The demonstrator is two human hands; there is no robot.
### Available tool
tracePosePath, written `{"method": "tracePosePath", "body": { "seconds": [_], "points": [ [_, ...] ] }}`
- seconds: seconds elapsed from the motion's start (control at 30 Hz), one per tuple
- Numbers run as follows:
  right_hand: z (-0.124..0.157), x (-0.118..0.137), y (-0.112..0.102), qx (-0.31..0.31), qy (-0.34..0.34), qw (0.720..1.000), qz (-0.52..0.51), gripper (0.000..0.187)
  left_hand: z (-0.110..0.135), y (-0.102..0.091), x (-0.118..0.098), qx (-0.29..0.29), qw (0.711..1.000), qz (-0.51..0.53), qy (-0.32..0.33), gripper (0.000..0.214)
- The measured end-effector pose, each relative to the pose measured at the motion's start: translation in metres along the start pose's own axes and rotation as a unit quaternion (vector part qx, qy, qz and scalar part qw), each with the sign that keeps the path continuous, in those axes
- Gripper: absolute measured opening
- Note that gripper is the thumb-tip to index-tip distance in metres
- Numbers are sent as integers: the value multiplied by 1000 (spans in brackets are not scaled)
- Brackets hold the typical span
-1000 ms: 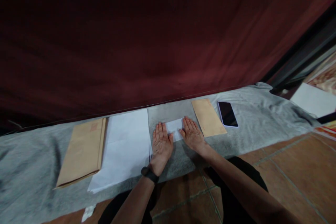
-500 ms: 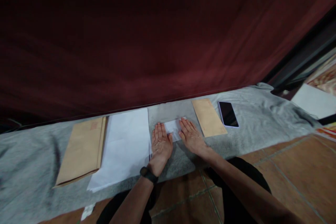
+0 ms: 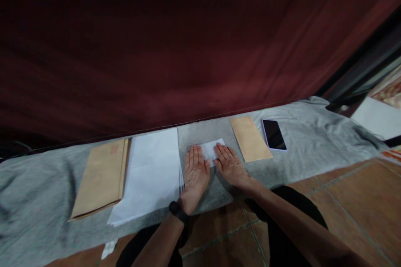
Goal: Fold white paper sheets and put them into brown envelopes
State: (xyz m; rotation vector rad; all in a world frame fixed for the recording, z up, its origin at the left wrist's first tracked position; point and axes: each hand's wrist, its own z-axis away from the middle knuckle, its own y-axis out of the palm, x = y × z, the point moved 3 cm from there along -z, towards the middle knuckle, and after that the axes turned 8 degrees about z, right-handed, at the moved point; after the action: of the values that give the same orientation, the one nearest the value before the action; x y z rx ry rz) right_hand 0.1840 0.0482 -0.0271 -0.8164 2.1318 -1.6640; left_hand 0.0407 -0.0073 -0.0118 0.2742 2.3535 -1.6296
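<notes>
A small folded piece of white paper (image 3: 209,150) lies on the grey cloth between and partly under my hands. My left hand (image 3: 196,173) is flat with fingers stretched out, resting on the paper's left side. On its right side lies my right hand (image 3: 231,166), also flat, fingers extended. To the right of that hand is a single brown envelope (image 3: 251,139). Left of my left hand sits a stack of white paper sheets (image 3: 150,175), with a stack of brown envelopes (image 3: 99,179) beside it, touching or overlapping its left edge.
A phone (image 3: 274,134) with a dark screen lies right of the single envelope. The grey cloth (image 3: 313,142) covers a long narrow surface against a dark red upright panel (image 3: 188,71). A white scrap (image 3: 109,249) is at the front edge, above the tiled floor (image 3: 354,204).
My hands have shifted slightly on the folded paper, the right one a little toward me, so more of the paper's far edge shows. The whole view has moved slightly.
</notes>
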Motion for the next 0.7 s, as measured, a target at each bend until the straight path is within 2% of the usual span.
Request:
{"method": "tracePosePath", "body": {
  "seconds": [0.1,0.2,0.3,0.43,0.57,0.7],
  "points": [
    [-1,-1,-1,14,-7,1000,-3,53,14,1,-19,34,996,26,74,61],
    [-5,-3,-7,32,-7,999,-21,51,26,3,-29,52,992,34,114,60],
    [-6,-2,-17,29,0,998,-59,52,31,5,-27,58,990,35,124,60],
    [1,12,-24,35,-53,992,-106,54,33,7,-23,61,988,30,139,65],
    [13,27,-20,53,-96,988,-108,58,37,9,-21,60,987,11,151,73],
    [18,25,-13,42,-79,992,-91,60,37,9,-20,75,987,17,140,71]
  ]
}}
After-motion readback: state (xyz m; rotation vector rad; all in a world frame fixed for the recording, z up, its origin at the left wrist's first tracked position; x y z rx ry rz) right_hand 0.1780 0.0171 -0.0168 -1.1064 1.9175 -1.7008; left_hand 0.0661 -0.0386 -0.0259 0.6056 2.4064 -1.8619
